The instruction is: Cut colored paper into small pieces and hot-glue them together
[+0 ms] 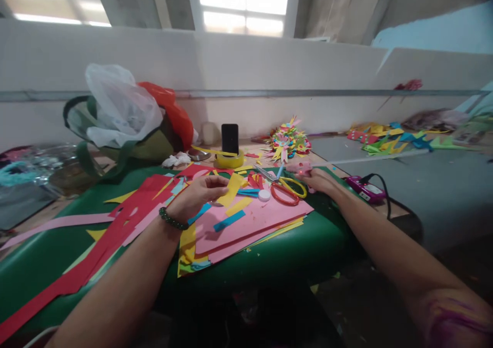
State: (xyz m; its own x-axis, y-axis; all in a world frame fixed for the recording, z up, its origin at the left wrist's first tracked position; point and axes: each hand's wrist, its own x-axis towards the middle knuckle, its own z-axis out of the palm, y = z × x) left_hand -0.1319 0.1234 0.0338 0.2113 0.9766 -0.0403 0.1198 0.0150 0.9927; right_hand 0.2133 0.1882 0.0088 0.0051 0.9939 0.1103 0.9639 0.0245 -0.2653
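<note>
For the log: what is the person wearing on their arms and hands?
Both forearms are bare, with no sleeves or gloves in view. The left hand has a dark green beaded bracelet at the wrist. The right hand shows no ring, watch or band.

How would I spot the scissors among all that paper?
Start at the green table and find the big pink sheet on it. The scissors lie at its far right corner, just left of the right hand. Only they have one red and one yellow loop handle.
</note>
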